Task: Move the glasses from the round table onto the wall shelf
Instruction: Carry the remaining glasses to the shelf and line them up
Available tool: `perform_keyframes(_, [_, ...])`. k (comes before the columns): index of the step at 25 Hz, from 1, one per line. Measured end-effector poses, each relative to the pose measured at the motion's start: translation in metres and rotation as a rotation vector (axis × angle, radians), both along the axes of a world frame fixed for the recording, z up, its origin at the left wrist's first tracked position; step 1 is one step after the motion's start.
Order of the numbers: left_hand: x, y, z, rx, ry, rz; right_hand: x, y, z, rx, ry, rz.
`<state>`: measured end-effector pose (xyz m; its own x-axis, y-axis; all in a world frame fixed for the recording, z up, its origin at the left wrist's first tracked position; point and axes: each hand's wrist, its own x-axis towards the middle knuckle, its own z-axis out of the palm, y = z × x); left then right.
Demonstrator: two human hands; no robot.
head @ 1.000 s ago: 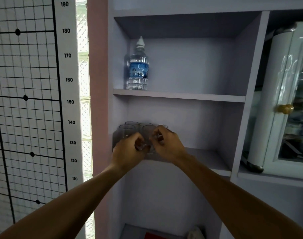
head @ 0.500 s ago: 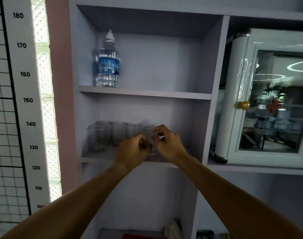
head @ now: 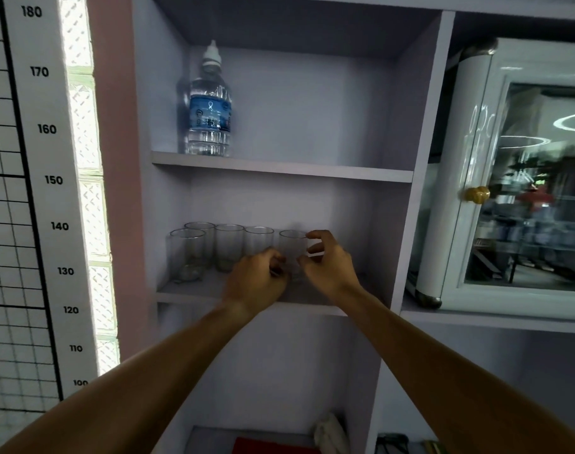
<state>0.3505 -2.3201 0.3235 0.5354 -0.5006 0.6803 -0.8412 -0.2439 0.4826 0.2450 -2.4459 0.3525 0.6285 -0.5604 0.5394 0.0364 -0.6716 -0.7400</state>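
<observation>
Several clear glasses [head: 228, 247] stand in a row on the middle wall shelf [head: 194, 294]. The rightmost glass [head: 291, 245] stands upright on the shelf between my two hands. My right hand [head: 327, 265] is just right of it, fingers spread and curved, with the index finger near its rim. My left hand [head: 256, 281] is low and to the left of that glass, blurred, its fingers curled in with nothing seen in them. It hides the base of the neighbouring glass [head: 258, 240].
A water bottle [head: 210, 106] stands on the shelf above. A white cabinet with a glass door and gold knob [head: 476, 194] fills the right compartment. A height chart [head: 46, 178] hangs on the left wall. Red and white items [head: 328, 435] lie on the lowest shelf.
The glass held in both hands has been set down at the right end of the row. My right hand's fingers have spread off it, and my left hand has drawn slightly back.
</observation>
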Motion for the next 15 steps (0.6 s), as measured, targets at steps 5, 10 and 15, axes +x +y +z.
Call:
perform_keyframes(5, [0.001, 0.000, 0.001, 0.013, 0.020, 0.010, 0.009, 0.003, -0.001, -0.010, 0.012, 0.017])
perform_keyframes(10, [-0.001, 0.001, 0.003, -0.004, 0.019, -0.007, 0.010, 0.006, 0.000, -0.020, 0.026, 0.018])
perform_keyframes(15, [0.003, 0.023, 0.005, -0.010, 0.014, 0.012, 0.011, 0.025, 0.007, -0.299, -0.056, -0.143])
